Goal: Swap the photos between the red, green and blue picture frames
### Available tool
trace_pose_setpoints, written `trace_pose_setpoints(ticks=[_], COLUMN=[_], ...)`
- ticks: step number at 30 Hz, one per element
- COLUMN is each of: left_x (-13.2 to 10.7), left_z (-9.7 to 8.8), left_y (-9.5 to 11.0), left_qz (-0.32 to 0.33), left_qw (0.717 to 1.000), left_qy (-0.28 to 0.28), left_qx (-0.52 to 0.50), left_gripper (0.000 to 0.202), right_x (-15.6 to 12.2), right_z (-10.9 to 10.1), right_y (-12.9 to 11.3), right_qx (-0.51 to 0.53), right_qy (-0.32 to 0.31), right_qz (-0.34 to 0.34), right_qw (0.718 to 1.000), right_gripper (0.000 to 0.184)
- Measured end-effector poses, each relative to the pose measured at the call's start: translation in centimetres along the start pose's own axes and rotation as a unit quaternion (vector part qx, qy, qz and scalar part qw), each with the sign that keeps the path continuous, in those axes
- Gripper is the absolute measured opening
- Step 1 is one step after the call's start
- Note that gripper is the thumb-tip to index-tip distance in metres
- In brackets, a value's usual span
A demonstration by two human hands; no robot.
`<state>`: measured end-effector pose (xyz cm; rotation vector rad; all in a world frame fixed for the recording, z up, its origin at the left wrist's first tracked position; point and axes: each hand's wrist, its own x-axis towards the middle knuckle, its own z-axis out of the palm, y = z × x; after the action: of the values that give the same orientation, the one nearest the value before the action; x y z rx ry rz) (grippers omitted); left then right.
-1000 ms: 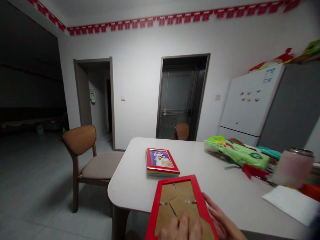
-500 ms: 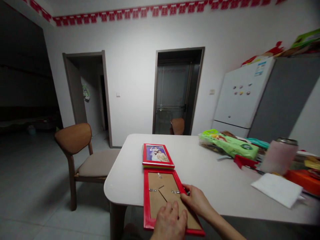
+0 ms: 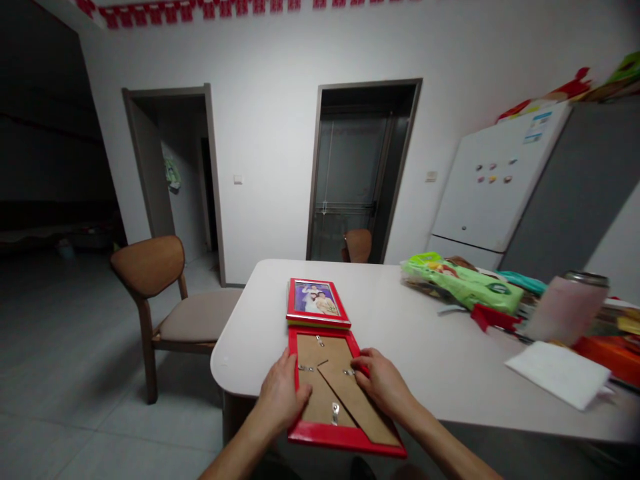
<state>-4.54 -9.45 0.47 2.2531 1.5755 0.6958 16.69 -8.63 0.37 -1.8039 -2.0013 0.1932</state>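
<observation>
A red picture frame [image 3: 345, 437] lies face down, its brown backing board [image 3: 313, 347] and several metal clips showing. It reaches past the table's front edge. My left hand [image 3: 283, 392] is closed around its left side, thumb on the backing. On the opposite side my right hand [image 3: 383, 381] grips the rim, fingers near the right-hand clip. A brown support leg [image 3: 350, 400] lies on the backing. Just beyond, touching or nearly touching the far rim, a second red picture frame [image 3: 319, 300] lies face up with a photo in it.
On the white table [image 3: 380, 307], to the right, are a green packet [image 3: 465, 287], a pink jar [image 3: 570, 310], a white pad [image 3: 559, 373] and an orange item [image 3: 610, 357]. A wooden chair [image 3: 150, 267] stands at the left; a fridge [image 3: 493, 187] is at the back right.
My left hand has moved from the lower backing to the frame's left side, uncovering the bottom clip. My right hand still holds the right side. The view has tilted slightly down.
</observation>
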Motion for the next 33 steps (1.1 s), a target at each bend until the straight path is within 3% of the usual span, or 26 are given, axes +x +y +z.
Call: trace_pose_setpoints(ticks=[7,13,19,26,33], left_x=[0.3,0.5,1.1,1.2,1.1], left_z=[0.7,1.2,1.0,1.0,1.1], left_y=[-0.8,-0.7,-0.8,-1.1,-1.0], left_qz=[-0.008,-0.015,-0.009,-0.017,-0.011], left_qw=[0.999,0.998,0.998,0.997,0.998], left_qy=[0.024,0.051,0.033,0.034,0.037], left_qx=[-0.048,-0.040,-0.048,-0.067,-0.053], left_gripper=[0.052,0.048,0.047,0.049,0.044], right_x=[0.3,3.4,6.6,6.2,3.4], right_z=[0.6,1.6,3.6,3.6,3.5], right_y=[-0.1,-2.4,-3.7,-4.3,-6.5], right_qx=[-0.033,-0.045,-0.069,-0.083,0.030], right_qy=[0.024,0.019,0.017,0.020,-0.006], right_qz=[0.005,-0.069,0.002,0.016,-0.134], right_qw=[0.999,0.996,0.998,0.996,0.990], right_gripper=[0.026,0.031,0.030,0.029,0.025])
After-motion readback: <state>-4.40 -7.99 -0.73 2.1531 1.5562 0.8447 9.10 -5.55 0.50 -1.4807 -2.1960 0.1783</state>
